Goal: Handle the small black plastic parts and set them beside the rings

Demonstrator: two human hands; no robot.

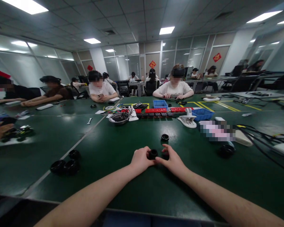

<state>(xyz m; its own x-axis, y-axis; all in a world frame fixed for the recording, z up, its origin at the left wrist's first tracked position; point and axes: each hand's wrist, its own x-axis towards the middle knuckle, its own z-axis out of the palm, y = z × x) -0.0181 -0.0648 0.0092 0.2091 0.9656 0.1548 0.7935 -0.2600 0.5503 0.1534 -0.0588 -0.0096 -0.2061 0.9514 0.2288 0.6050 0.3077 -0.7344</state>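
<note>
A black round hollow part (153, 154) is gripped between the thumb and fingers of my left hand (142, 159), its opening facing up, just above or on the green table. My right hand (171, 159) is beside it with thumb and fingers apart and curved. The right thumb reaches close to the part; I cannot tell whether it touches. Something dark, perhaps a shadow, shows under the right fingers. A similar small black ring (165, 137) lies just beyond my hands. To the left, several black round parts (71, 166) sit in a cluster.
Another black round part (227, 150) lies on the right, near black cables (262, 135). Across the green table (109, 142) are a metal bowl (119, 118), red power strips (156, 110), blue trays (202, 114), a white clamp base (188, 119) and a wrench (89, 121). Co-workers sit around.
</note>
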